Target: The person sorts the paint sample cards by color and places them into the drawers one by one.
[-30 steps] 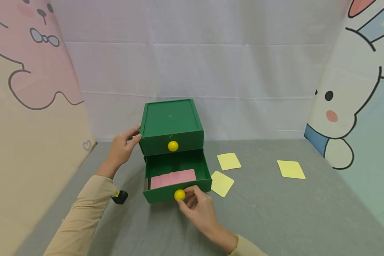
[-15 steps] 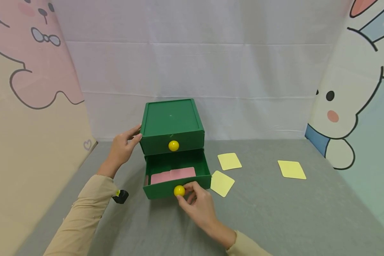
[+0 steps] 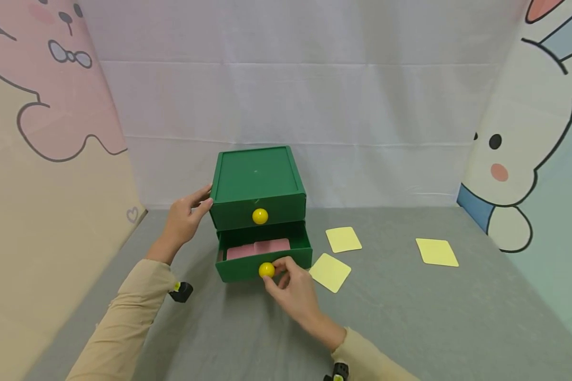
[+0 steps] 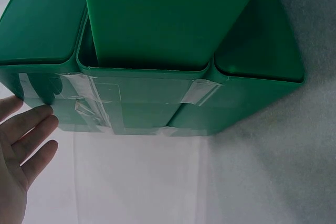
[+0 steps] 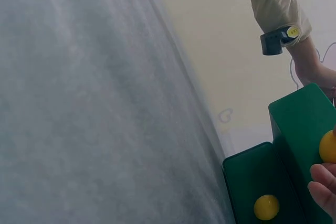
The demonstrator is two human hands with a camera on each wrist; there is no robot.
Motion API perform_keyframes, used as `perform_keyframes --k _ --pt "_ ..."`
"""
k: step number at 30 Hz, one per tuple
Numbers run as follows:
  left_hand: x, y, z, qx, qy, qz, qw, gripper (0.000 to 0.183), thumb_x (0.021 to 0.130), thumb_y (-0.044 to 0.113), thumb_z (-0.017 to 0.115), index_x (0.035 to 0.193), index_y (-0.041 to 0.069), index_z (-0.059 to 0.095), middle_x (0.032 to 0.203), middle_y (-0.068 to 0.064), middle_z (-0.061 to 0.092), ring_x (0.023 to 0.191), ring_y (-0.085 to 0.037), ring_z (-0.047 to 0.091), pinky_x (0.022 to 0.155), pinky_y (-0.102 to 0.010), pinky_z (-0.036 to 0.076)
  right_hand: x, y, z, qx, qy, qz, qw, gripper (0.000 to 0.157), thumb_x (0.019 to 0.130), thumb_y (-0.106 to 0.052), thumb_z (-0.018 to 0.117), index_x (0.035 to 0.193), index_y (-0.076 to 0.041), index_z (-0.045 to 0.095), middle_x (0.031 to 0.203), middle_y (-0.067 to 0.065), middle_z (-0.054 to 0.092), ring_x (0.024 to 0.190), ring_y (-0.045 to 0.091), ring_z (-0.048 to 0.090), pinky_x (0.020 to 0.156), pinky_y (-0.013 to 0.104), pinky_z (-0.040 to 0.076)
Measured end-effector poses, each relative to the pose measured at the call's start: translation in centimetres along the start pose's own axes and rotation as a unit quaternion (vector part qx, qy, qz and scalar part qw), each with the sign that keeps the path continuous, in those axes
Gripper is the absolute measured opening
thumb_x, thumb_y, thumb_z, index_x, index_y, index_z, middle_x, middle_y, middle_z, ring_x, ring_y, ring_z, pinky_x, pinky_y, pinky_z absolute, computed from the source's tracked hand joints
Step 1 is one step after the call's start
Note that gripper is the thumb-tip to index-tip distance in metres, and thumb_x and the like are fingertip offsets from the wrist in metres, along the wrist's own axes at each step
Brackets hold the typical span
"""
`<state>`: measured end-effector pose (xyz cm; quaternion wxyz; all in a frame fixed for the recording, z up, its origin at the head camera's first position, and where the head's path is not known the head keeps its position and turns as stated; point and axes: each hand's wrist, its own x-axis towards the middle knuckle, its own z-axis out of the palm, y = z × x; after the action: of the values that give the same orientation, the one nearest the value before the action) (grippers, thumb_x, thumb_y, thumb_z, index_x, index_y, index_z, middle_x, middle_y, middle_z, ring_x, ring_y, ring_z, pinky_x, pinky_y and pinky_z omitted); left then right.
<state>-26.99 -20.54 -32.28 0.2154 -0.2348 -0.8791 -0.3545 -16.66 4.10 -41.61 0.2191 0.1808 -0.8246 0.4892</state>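
A green drawer cabinet [image 3: 256, 177] stands mid-table, its middle drawer [image 3: 240, 270] partly pulled out. Flat pink pieces, paper-like [image 3: 257, 248], lie in that drawer. My right hand [image 3: 295, 293] pinches the drawer's round yellow knob [image 3: 267, 270] between thumb and fingers; the right wrist view shows only its fingertips [image 5: 323, 184] at the edge. My left hand [image 3: 181, 219] rests its fingers against the cabinet's left side near the top. In the left wrist view those fingers [image 4: 34, 135] are extended on the taped side wall. The lowest drawer's yellow knob [image 5: 266, 207] shows in the right wrist view.
Two yellow paper squares [image 3: 343, 239] lie right of the cabinet, the nearer one [image 3: 331, 272] close to the drawer. Another yellow square [image 3: 437, 252] lies farther right on the grey tabletop [image 3: 410, 317]. A pale cloth wall [image 3: 362, 106] rises behind.
The drawer has slid inward, away from me, with my right hand still pinching its knob; less of the pink shows. My left hand stays against the cabinet's side.
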Motion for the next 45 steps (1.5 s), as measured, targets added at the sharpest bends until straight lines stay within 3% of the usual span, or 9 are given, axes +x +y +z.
perform_keyframes --k 19,45 --pt "0.0 0.2 0.0 -0.001 0.008 -0.002 1.0 0.043 0.096 0.022 0.043 0.134 0.001 0.044 0.118 -0.026 0.056 0.1 -0.041 0.055 0.083 -0.056 0.042 1.9 0.8 0.9 -0.021 -0.006 0.008 1.0 0.021 0.08 -0.02 0.068 0.094 -0.01 0.057 0.078 0.004 0.062 0.05 0.003 0.045 0.046 0.017 0.041" --pt "0.0 0.2 0.0 -0.006 -0.003 -0.011 0.9999 0.044 0.096 0.022 0.043 0.136 0.004 0.043 0.12 -0.025 0.055 0.101 -0.042 0.055 0.084 -0.056 0.041 4.3 2.0 2.1 -0.009 -0.001 0.025 1.0 0.022 0.085 -0.024 0.063 0.1 -0.009 0.055 0.085 0.002 0.06 0.051 0.008 0.05 0.046 0.017 0.042"
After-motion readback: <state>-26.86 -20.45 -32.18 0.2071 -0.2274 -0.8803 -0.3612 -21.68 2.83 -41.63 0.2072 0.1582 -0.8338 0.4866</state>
